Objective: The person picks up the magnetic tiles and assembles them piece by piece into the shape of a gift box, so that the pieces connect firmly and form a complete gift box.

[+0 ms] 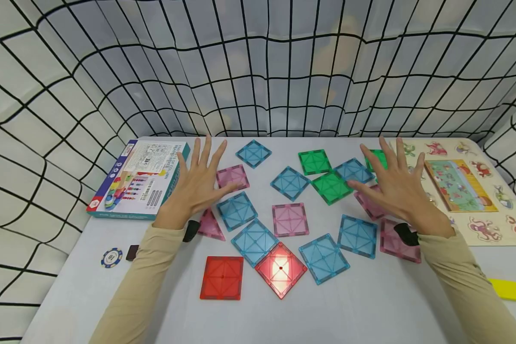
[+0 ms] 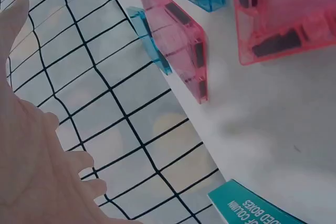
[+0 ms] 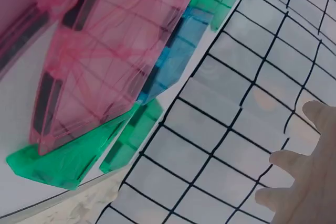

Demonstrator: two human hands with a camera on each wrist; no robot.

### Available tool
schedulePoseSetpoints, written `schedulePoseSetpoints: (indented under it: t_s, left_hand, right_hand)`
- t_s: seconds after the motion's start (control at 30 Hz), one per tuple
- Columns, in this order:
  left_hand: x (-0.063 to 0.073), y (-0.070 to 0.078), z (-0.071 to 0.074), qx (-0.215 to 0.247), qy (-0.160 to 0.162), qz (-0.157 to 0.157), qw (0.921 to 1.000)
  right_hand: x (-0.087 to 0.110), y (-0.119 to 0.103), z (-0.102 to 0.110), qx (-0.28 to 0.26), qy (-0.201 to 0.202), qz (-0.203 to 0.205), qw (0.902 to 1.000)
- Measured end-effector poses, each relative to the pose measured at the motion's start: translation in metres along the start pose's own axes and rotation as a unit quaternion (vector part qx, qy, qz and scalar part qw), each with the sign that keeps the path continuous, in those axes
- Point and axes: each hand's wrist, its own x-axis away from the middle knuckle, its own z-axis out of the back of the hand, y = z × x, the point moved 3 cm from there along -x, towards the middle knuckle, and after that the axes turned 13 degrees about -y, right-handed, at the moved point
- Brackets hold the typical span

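Both hands are spread with straight fingers and hold nothing. My left hand (image 1: 193,186) is over the left side of the table, between a boxed toy (image 1: 142,177) and a pink magnetic tile (image 1: 236,177). In the left wrist view, that hand (image 2: 42,166) is at the left edge, apart from the tiles. My right hand (image 1: 397,188) overlaps a pink tile (image 1: 370,203) and a green tile (image 1: 376,160) in the head view. Blue tiles (image 1: 290,183), another green tile (image 1: 331,188) and red tiles (image 1: 221,278) lie flat between the arms.
At the right lies a cream puzzle board (image 1: 481,229) with sea animal pictures. A yellow pad (image 1: 507,289) sits at the right edge. A poker chip (image 1: 112,258) and a small dark piece (image 1: 132,252) lie at the left. Black netting (image 1: 266,79) encloses the table's back and sides.
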Motion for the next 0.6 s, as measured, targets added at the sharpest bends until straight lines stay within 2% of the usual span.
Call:
schedulePoseSetpoints:
  t_s: [0.1, 0.2, 0.27, 0.33, 0.43, 0.53, 0.6]
  left_hand:
    - [0.003, 0.009, 0.002, 0.018, -0.020, -0.006, 0.9996]
    - [0.011, 0.026, 0.001, 0.039, -0.051, -0.023, 0.9976]
    - [0.020, 0.041, -0.003, 0.034, -0.073, -0.043, 0.9958]
    - [0.030, 0.056, -0.010, 0.013, -0.095, -0.073, 0.9927]
    - [0.049, 0.080, -0.024, -0.019, -0.140, -0.110, 0.9838]
    - [0.065, 0.099, -0.039, -0.037, -0.188, -0.129, 0.9730]
    - [0.073, 0.109, -0.047, -0.051, -0.205, -0.134, 0.9680]
  right_hand:
    - [0.002, -0.006, -0.001, 0.002, -0.002, 0.027, 0.9996]
    - [0.005, -0.022, -0.004, 0.004, -0.014, 0.082, 0.9965]
    - [0.008, -0.035, -0.008, 0.009, -0.031, 0.122, 0.9920]
    - [0.010, -0.049, -0.014, 0.014, -0.060, 0.162, 0.9848]
    - [0.016, -0.070, -0.024, 0.020, -0.113, 0.207, 0.9716]
    - [0.021, -0.084, -0.034, 0.010, -0.162, 0.236, 0.9580]
    - [0.024, -0.090, -0.040, 0.003, -0.186, 0.249, 0.9503]
